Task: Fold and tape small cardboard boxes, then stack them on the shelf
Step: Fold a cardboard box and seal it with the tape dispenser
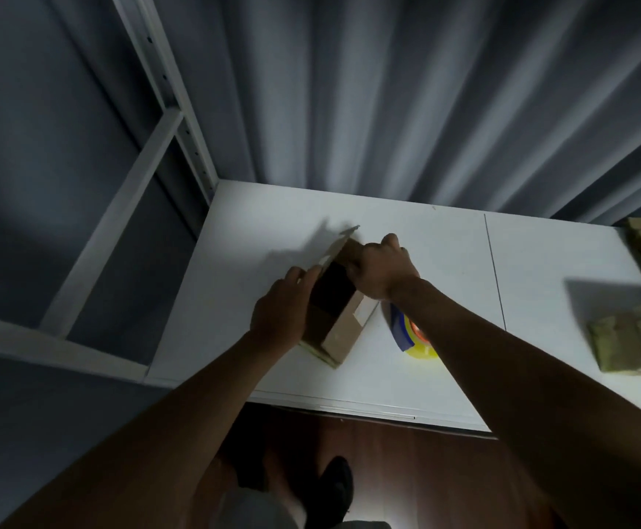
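Folding stage, by the look of it: small cardboard box (340, 318) standing at the centre of the frame on the white table (445, 242), top still open, dark inside, one flap (340, 244) sticking up at its far end. A pale strip, probably tape, already showing on the right side wall.

Left hand (279, 313) cupped against the left wall of the box, fingers curled up to the rim, steadying it. Right hand (382, 267) closed over the far right corner, fingers hooked onto the top edge or a short flap there; exactly which flap, hard to tell in this dim light.

To do it well: keep the left hand braced low on the wall so the box neither slides nor skews out of square. Press the short flaps down first, flat and level with the rim, then bring the long upright flap over them. Crease along the score line rather than bending mid-panel. Hold the flaps meeting edge to edge before letting go with either hand.

Tape roll (412, 334), yellow and blue, lying just right of the box, partly under the right forearm, close enough to reach without releasing the flaps. Flat cardboard stacks (632, 337) at the right edge. Shelf frame (151, 154) at upper left, for stacking later.
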